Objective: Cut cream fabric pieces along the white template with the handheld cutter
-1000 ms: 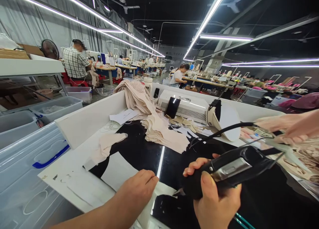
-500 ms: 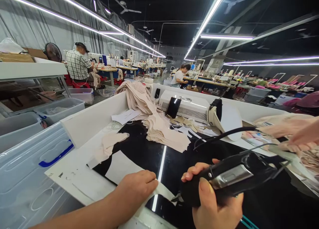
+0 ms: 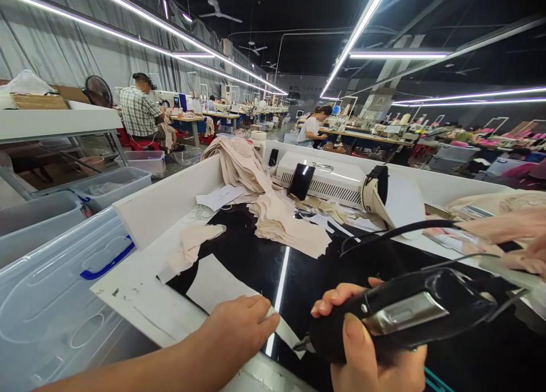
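Right hand [image 3: 372, 355] grips cutter [image 3: 409, 315], tip pointing left

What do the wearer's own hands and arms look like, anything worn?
Both hands are bare: the left hand and right hand show no gloves, rings or watch. The left forearm is unsleeved to the frame edge; the right wrist is cut off.

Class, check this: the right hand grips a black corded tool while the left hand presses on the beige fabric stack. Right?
No: the head view shows the left hand pressing a white sheet; the beige fabric stack lies farther back. The right hand grips the black corded tool.
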The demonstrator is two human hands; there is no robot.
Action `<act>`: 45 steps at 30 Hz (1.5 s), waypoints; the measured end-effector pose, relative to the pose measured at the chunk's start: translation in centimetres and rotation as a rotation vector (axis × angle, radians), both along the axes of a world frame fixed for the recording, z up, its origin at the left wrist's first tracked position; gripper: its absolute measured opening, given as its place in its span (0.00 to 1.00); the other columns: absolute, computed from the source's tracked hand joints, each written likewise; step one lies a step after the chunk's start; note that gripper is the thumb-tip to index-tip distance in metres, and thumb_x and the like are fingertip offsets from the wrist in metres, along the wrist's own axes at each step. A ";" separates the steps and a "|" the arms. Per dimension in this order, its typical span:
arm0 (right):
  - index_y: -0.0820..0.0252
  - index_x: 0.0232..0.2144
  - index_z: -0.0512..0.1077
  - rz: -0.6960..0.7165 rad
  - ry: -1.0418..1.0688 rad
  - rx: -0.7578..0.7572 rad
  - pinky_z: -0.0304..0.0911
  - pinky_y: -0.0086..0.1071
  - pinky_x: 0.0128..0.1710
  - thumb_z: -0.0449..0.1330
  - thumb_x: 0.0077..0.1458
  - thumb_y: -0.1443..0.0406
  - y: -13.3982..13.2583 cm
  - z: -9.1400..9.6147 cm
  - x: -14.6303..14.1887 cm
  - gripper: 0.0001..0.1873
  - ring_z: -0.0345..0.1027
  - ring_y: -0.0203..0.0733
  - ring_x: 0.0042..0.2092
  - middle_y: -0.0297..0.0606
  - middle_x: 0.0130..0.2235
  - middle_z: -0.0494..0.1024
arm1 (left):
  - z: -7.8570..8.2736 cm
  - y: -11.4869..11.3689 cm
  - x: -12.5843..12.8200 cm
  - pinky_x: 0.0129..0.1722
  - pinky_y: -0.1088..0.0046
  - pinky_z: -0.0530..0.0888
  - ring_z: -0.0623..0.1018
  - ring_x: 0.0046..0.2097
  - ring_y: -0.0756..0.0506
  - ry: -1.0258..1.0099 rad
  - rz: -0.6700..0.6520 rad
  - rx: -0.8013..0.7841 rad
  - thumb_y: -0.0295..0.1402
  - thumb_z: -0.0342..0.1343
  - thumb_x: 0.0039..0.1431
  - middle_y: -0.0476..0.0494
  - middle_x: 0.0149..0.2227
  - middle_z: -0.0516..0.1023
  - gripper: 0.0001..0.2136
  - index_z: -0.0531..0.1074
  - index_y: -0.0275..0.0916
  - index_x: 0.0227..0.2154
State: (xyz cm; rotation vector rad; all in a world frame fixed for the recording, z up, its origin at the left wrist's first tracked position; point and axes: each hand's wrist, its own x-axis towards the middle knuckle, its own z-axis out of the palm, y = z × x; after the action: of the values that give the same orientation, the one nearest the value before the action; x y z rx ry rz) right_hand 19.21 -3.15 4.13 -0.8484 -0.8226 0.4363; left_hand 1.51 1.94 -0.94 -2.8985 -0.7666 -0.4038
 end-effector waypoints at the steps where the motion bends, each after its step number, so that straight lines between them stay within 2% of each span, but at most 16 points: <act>1: 0.51 0.53 0.70 0.002 -0.001 0.005 0.76 0.40 0.32 0.69 0.57 0.66 0.0 0.0 -0.1 0.23 0.76 0.41 0.30 0.33 0.33 0.79 | -0.1 -0.2 0.2 0.44 0.68 0.80 0.82 0.45 0.42 0.009 -0.002 0.020 0.27 0.58 0.70 0.39 0.46 0.79 0.09 0.71 0.38 0.50; 5: 0.51 0.53 0.70 0.007 0.008 0.013 0.76 0.40 0.31 0.70 0.57 0.66 0.0 -0.1 -0.3 0.23 0.75 0.41 0.29 0.33 0.33 0.79 | -0.2 -0.9 0.6 0.53 0.49 0.78 0.80 0.52 0.35 0.011 -0.024 0.059 0.47 0.65 0.66 0.34 0.49 0.80 0.23 0.69 0.41 0.56; 8: 0.51 0.53 0.70 -0.005 0.023 0.004 0.76 0.39 0.30 0.70 0.56 0.66 -0.1 -0.2 -0.2 0.23 0.75 0.40 0.30 0.33 0.33 0.79 | -0.3 -1.4 0.6 0.54 0.44 0.77 0.80 0.53 0.33 0.005 -0.028 0.100 0.56 0.67 0.58 0.31 0.50 0.79 0.31 0.69 0.42 0.57; 11: 0.52 0.52 0.71 0.000 0.022 0.003 0.76 0.39 0.30 0.70 0.56 0.65 -0.1 0.1 0.0 0.22 0.75 0.41 0.29 0.33 0.32 0.79 | -0.5 -1.6 0.5 0.55 0.45 0.77 0.80 0.54 0.32 -0.024 -0.040 0.129 0.58 0.69 0.54 0.29 0.51 0.80 0.35 0.69 0.42 0.58; 18: 0.52 0.49 0.70 -0.026 0.089 0.035 0.74 0.36 0.27 0.70 0.52 0.64 1.8 2.4 -0.4 0.23 0.71 0.38 0.28 0.29 0.30 0.77 | -1.0 -1.6 0.3 0.57 0.47 0.76 0.79 0.56 0.32 -0.051 -0.044 0.115 0.55 0.68 0.58 0.28 0.53 0.79 0.34 0.68 0.42 0.60; 23: 0.50 0.48 0.69 0.064 0.072 0.010 0.74 0.35 0.27 0.68 0.55 0.64 3.1 1.9 -0.6 0.20 0.72 0.38 0.28 0.28 0.32 0.78 | -1.3 -1.5 0.4 0.56 0.46 0.76 0.79 0.56 0.31 -0.072 -0.051 0.098 0.56 0.71 0.51 0.27 0.52 0.79 0.38 0.68 0.41 0.59; 27: 0.50 0.49 0.68 0.069 0.018 0.023 0.74 0.36 0.28 0.67 0.57 0.64 3.5 0.8 -0.5 0.19 0.73 0.37 0.28 0.28 0.33 0.78 | -1.6 -1.4 0.5 0.56 0.46 0.76 0.79 0.56 0.31 -0.102 -0.063 0.098 0.55 0.72 0.51 0.26 0.52 0.79 0.38 0.68 0.40 0.59; 31: 0.50 0.49 0.68 0.092 0.000 0.014 0.75 0.36 0.27 0.67 0.58 0.63 3.5 0.8 -0.5 0.19 0.73 0.38 0.28 0.28 0.32 0.78 | -1.9 -1.4 0.4 0.56 0.46 0.76 0.79 0.56 0.30 -0.124 -0.074 0.095 0.54 0.71 0.54 0.25 0.53 0.78 0.36 0.67 0.40 0.59; 35: 0.50 0.49 0.68 0.075 -0.007 0.007 0.75 0.36 0.28 0.67 0.59 0.64 3.3 1.0 -0.9 0.17 0.73 0.37 0.28 0.29 0.32 0.78 | -1.0 -1.2 -0.1 0.58 0.47 0.75 0.78 0.57 0.31 -0.132 -0.097 0.030 0.52 0.71 0.55 0.26 0.54 0.76 0.35 0.68 0.41 0.59; 38: 0.49 0.50 0.68 0.075 -0.016 0.020 0.75 0.36 0.30 0.67 0.59 0.65 3.0 0.8 -1.0 0.18 0.73 0.37 0.29 0.29 0.33 0.78 | 0.4 -0.7 -1.1 0.63 0.53 0.72 0.78 0.57 0.36 -0.159 -0.122 -0.104 0.44 0.69 0.62 0.32 0.55 0.76 0.26 0.68 0.41 0.58; 41: 0.50 0.50 0.68 0.056 -0.028 0.026 0.75 0.37 0.30 0.67 0.59 0.65 2.7 0.5 -0.9 0.19 0.73 0.38 0.29 0.30 0.33 0.79 | 1.2 0.0 -2.5 0.62 0.65 0.73 0.77 0.58 0.42 -0.222 -0.120 -0.234 0.28 0.57 0.71 0.36 0.56 0.76 0.14 0.69 0.39 0.57; 43: 0.50 0.51 0.69 0.048 -0.029 0.029 0.76 0.38 0.29 0.68 0.58 0.66 2.5 0.5 -0.9 0.20 0.74 0.38 0.30 0.30 0.33 0.79 | 1.1 0.5 -3.2 0.57 0.69 0.77 0.77 0.58 0.43 -0.250 -0.093 -0.281 0.21 0.53 0.69 0.38 0.57 0.76 0.16 0.69 0.40 0.56; 45: 0.50 0.51 0.69 0.041 -0.022 0.030 0.76 0.38 0.29 0.68 0.58 0.66 2.4 0.5 -0.9 0.20 0.74 0.39 0.30 0.30 0.33 0.78 | 1.0 0.8 -3.6 0.54 0.71 0.78 0.77 0.56 0.43 -0.261 -0.073 -0.312 0.17 0.52 0.65 0.40 0.56 0.76 0.20 0.70 0.41 0.56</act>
State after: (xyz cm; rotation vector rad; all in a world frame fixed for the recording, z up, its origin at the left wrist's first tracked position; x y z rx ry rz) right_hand 18.30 -0.79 4.64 -0.8112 -0.8660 0.4510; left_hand -2.08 2.79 0.06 -3.2124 -0.8267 -0.7455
